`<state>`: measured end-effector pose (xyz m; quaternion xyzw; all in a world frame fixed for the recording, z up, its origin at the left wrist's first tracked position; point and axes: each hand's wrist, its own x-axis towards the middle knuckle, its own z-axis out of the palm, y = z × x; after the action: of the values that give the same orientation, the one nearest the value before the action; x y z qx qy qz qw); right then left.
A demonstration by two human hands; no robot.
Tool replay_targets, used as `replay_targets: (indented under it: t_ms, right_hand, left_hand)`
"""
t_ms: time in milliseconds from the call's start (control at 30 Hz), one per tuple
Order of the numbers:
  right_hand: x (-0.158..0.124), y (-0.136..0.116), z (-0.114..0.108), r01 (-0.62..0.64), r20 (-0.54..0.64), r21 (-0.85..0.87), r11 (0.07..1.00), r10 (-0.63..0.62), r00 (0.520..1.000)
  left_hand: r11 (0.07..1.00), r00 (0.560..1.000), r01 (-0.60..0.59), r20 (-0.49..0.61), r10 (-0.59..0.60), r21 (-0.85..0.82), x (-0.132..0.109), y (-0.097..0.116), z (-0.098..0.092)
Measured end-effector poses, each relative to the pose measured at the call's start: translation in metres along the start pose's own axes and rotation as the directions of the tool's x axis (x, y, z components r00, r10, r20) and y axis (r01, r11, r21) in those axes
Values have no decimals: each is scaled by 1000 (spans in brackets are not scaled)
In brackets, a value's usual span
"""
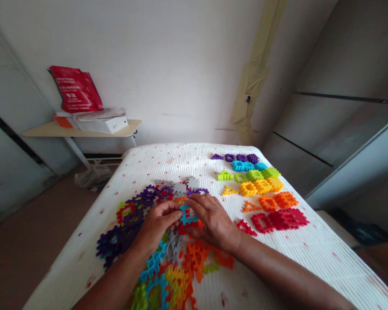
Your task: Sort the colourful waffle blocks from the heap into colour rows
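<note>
A light-blue square plastic building piece [188, 217] with toothed edges and a windowed middle is between my two hands, above the pile. My left hand [159, 220] pinches its left edge between thumb and fingers. Fingers of my right hand [212, 218] close over its right side, covering part of it. Beneath and around both hands spreads a mixed pile of interlocking pieces: purple pieces [129, 224] to the left, grey ones [180, 188] behind, orange ones [196, 258] and yellow ones [177, 284] in front.
Sorted rows of pieces run along the right: purple [241, 158], blue [245, 166], green [255, 175], yellow [261, 186], orange [274, 201] and red [286, 219]. All rest on a white dotted cloth [168, 161]. A side table [134, 125] with a red bag [74, 89] stands back left.
</note>
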<state>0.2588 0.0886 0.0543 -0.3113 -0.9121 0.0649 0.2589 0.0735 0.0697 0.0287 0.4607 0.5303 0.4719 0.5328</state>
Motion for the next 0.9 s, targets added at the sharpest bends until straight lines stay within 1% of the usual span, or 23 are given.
replay_targets:
  t_ms: [133,300,433,500,600,700,767,900]
  right_hand:
    - [4,-6,-1,-47,66,-95,994,53,996]
    - [7,-5,-1,-74,107,-101,992,85,991]
    - [8,-1,4,-105,98,-5,994,105,990]
    - [7,1,5,-108,92,61,992,102,991]
    - [6,3,0,-83,94,193,978,66,993]
    - [4,5,-6,-69,111,325,943,34,993]
    - [2,6,-8,-60,102,361,931,25,994]
    - [2,4,-7,-57,87,341,938,29,996]
  left_hand:
    - [1000,1000,-5,24,4,26,0,-1,1]
    - [998,1000,0,22,-1,59,1,-3,0]
    - [997,1000,-3,29,1,72,1,-4,0]
    - [999,1000,9,21,-10,47,0,-4,0]
    - [997,999,41,3,-40,-68,-1,-3,0]
    - [981,998,59,-1,-60,-183,0,-2,-1]
    - [979,998,64,4,-65,-192,-1,0,-2]
    - [982,998,65,19,-63,-177,-2,1,-1]
